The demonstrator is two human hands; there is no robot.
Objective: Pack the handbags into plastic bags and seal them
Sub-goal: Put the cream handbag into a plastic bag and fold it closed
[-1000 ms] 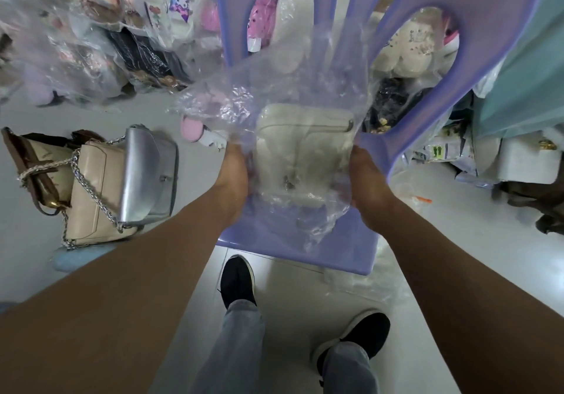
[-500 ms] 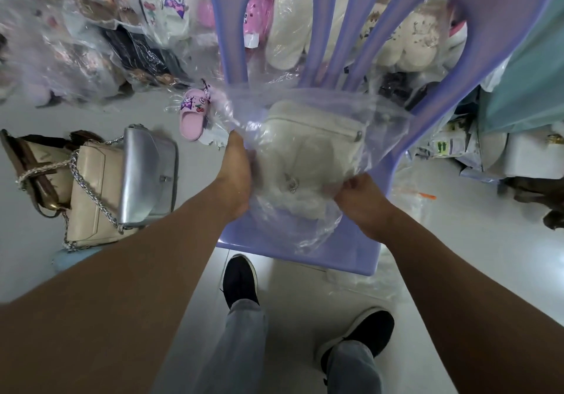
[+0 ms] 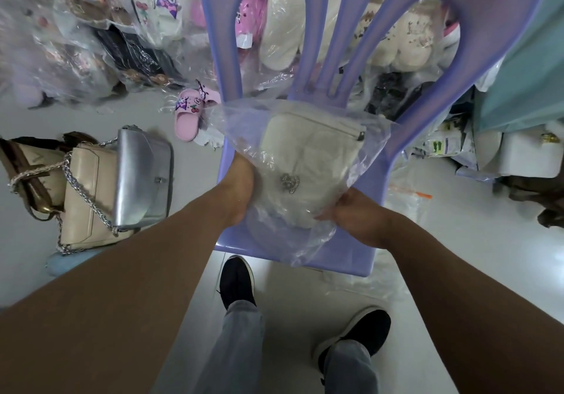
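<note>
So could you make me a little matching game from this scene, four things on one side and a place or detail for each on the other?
Things:
1 white handbag
2 silver handbag
3 pink slipper
4 purple chair

Places and details:
A carries cartoon charms
B stands right under the held bag
C inside the clear plastic bag
D resting against the beige handbag

Pairs: 1-C, 2-D, 3-A, 4-B
</note>
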